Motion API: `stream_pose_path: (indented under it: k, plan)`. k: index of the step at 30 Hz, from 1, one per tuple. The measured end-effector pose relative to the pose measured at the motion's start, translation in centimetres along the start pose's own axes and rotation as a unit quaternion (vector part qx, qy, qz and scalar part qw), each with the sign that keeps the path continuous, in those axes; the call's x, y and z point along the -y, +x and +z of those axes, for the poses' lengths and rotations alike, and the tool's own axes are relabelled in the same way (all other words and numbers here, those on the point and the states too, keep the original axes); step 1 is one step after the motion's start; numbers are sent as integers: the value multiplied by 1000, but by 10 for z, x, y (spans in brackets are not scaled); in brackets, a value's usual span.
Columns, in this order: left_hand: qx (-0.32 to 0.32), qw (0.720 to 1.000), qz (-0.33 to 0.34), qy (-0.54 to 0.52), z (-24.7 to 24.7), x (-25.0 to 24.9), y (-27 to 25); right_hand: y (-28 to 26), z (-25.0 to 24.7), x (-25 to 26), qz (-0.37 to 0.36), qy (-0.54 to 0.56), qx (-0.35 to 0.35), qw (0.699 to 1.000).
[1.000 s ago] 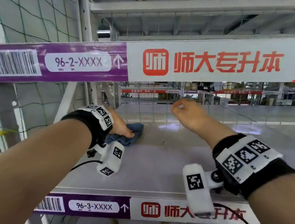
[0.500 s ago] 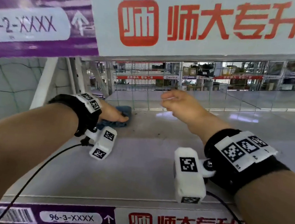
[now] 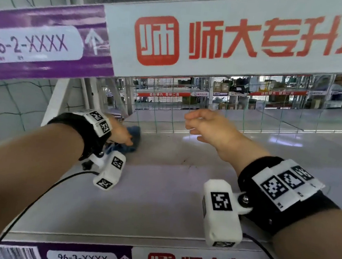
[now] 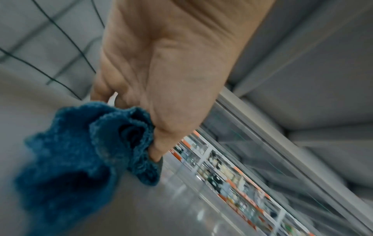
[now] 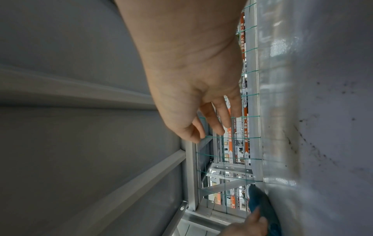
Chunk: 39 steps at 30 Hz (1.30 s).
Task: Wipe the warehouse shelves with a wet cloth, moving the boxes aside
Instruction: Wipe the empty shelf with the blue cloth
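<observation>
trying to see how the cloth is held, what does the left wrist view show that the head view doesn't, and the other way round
Only the left wrist view shows the grip: the left hand has its fingers curled round a bunched fold of the blue cloth.

Only the head view shows the right hand, held above the shelf with nothing in it, and the purple shelf labels.

Both show the cloth, pressed on the grey shelf near the green wire mesh at the back.

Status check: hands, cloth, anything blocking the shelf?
Left hand grips cloth at shelf's back-left corner. Right hand empty, raised above shelf. No boxes in view; dark smudges mid-shelf.
</observation>
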<state>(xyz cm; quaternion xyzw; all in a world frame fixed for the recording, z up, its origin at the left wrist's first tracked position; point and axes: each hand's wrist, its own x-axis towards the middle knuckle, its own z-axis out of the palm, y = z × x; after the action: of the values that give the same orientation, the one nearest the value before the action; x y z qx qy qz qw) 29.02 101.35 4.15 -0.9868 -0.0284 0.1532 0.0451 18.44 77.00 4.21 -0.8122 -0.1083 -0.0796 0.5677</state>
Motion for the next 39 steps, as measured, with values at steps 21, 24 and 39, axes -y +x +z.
stream_pose_path:
  k: [21, 24, 39]
  plan:
    - [64, 976, 174, -114, -6, -132, -22, 7, -25, -4, 79, 31, -48, 995]
    - [61, 965, 208, -146, 4, -133, -46, 1, -28, 5, 94, 49, -58, 993]
    - [94, 957, 234, -143, 38, -106, -158, -63, -43, 35, 65, -29, -24, 997]
